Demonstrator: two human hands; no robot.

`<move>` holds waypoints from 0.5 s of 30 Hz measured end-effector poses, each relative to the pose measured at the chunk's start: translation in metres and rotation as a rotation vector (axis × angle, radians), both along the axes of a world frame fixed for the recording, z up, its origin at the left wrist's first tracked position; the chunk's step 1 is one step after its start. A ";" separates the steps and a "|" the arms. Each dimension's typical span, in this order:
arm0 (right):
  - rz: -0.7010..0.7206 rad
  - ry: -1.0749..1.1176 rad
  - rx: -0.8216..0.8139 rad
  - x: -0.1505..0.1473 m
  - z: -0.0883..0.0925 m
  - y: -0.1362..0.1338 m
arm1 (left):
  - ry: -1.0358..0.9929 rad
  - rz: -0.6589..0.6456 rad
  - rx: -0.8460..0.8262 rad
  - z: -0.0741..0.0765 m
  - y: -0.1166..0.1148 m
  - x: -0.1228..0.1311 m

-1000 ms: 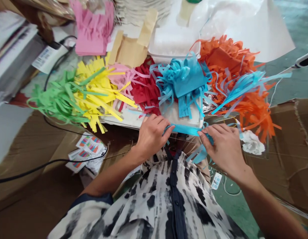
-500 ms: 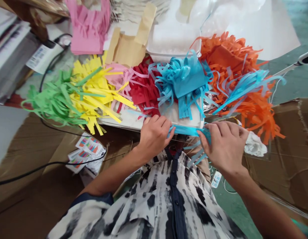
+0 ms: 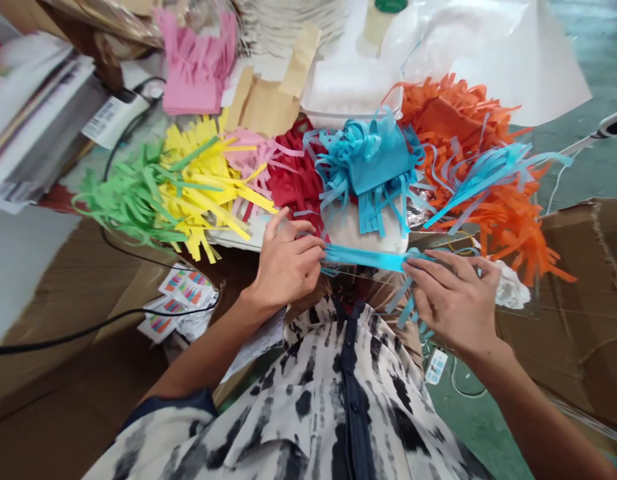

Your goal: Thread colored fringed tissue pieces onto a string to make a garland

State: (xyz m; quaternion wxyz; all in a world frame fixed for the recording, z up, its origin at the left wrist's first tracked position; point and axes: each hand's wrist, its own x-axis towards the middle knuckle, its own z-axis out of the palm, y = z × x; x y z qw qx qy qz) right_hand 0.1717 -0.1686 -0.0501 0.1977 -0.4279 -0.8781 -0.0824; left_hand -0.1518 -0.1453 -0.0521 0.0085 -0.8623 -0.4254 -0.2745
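A long blue fringed paper strip (image 3: 363, 257) runs between my hands, stretched nearly flat. My left hand (image 3: 287, 261) pinches its left end in the fingers, with the thumb raised. My right hand (image 3: 451, 300) grips it further right, and its loose fringes hang below. Just beyond the strip lies a heap of fringed paper: green (image 3: 131, 200), yellow (image 3: 203, 193), red (image 3: 293, 180), blue (image 3: 371, 163) and orange (image 3: 468, 133). A white tray (image 3: 351, 87) stands behind the blue fringe.
Brown cardboard sheets (image 3: 573, 313) lie on both sides of me, with a black cable (image 3: 103, 321) and printed cards (image 3: 181, 297) on the left. Crumpled white tissue (image 3: 511, 288) lies by my right hand. Pink fringed paper (image 3: 196, 73) and tan paper (image 3: 263, 103) lie farther back.
My hands have moved slightly apart, drawing the blue strip straighter. My left hand has shifted left and lifted its thumb; my right hand's grip has slid along the strip.
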 end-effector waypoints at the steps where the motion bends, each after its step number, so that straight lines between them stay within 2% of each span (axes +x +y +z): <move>1: -0.004 0.006 -0.013 0.000 0.001 0.000 | -0.019 0.020 0.017 0.004 -0.002 0.003; 3: -0.015 0.001 -0.030 -0.003 0.004 0.000 | -0.048 -0.046 0.047 0.007 -0.007 0.017; 6: -0.039 -0.039 -0.055 -0.008 0.010 -0.001 | -0.024 -0.221 -0.006 0.001 -0.010 0.047; 9: -0.044 -0.039 -0.019 -0.013 0.014 -0.002 | -0.010 -0.249 -0.063 -0.009 -0.009 0.066; 12: -0.014 -0.017 0.015 -0.021 0.013 -0.002 | -0.044 -0.239 -0.070 -0.016 -0.007 0.066; 15: -0.030 -0.027 -0.056 -0.027 0.009 0.002 | -0.070 -0.227 -0.087 -0.020 -0.008 0.058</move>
